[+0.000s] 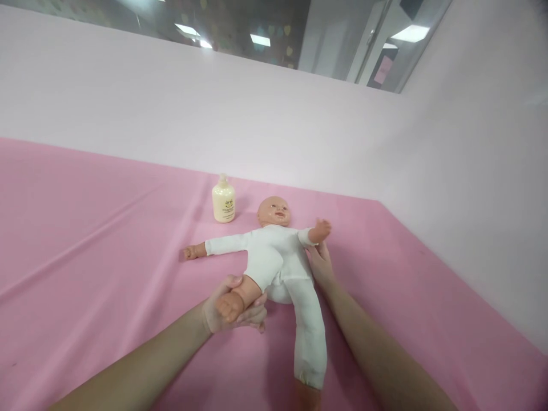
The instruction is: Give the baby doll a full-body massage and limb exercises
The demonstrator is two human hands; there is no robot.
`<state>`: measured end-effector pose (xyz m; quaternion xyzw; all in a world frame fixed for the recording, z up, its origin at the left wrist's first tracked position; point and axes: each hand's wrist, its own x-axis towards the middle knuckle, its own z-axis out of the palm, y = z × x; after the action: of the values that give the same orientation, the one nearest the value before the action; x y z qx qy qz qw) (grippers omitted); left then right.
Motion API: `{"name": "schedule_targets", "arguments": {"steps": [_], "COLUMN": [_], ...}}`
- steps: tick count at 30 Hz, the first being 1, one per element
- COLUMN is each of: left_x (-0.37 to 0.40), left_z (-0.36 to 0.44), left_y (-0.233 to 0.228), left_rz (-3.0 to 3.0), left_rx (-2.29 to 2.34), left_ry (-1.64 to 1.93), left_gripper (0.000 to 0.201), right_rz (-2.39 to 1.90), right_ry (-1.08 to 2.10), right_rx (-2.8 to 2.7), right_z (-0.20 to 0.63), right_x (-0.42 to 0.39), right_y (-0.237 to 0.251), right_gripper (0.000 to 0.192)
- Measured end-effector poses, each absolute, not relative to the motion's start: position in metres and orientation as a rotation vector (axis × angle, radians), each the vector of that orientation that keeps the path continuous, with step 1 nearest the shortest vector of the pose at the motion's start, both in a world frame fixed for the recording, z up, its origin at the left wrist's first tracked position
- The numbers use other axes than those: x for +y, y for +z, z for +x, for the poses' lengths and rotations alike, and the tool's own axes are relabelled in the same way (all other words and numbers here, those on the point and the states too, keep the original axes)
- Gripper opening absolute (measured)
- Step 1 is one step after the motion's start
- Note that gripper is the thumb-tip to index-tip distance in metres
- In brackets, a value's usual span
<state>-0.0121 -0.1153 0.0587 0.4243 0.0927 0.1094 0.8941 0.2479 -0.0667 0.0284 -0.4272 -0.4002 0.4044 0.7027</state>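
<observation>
While the left hand (233, 308) cups the doll's (274, 257) bare foot on the pink sheet (85, 240), the right hand (321, 265) presses its side (grip hidden); a tug could topple the nearby bottle (223, 200).

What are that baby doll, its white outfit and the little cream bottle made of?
Baby doll: head and limbs look like smooth moulded plastic or vinyl, slightly shiny. White outfit: soft matte fabric, wrinkled at the leg. Cream bottle: probably plastic, smooth and glossy, with a printed label.

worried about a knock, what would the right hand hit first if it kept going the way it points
Probably the doll's raised arm, just beyond the right hand along the doll's side; depth is unclear.
</observation>
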Motion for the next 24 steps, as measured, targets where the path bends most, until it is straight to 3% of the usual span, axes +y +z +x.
{"name": "schedule_targets", "arguments": {"steps": [6, 15, 24], "left_x": [-0.116, -0.113, -0.122], "left_z": [-0.010, -0.011, -0.012], "left_y": [0.035, 0.035, 0.021], "left_rz": [0.622, 0.616, 0.909], "left_rx": [0.106, 0.094, -0.202], "left_ry": [0.429, 0.375, -0.113], "left_gripper": [0.051, 0.052, 0.052], "right_rz": [-0.979, -0.970, -0.943], "right_ry": [0.788, 0.755, 1.000], "right_rx": [-1.231, -1.358, -0.841], "right_z": [0.248, 0.250, 0.255], "right_x": [-0.069, -0.068, -0.059], "right_y": [0.034, 0.033, 0.020], "right_gripper": [0.032, 0.032, 0.034]}}
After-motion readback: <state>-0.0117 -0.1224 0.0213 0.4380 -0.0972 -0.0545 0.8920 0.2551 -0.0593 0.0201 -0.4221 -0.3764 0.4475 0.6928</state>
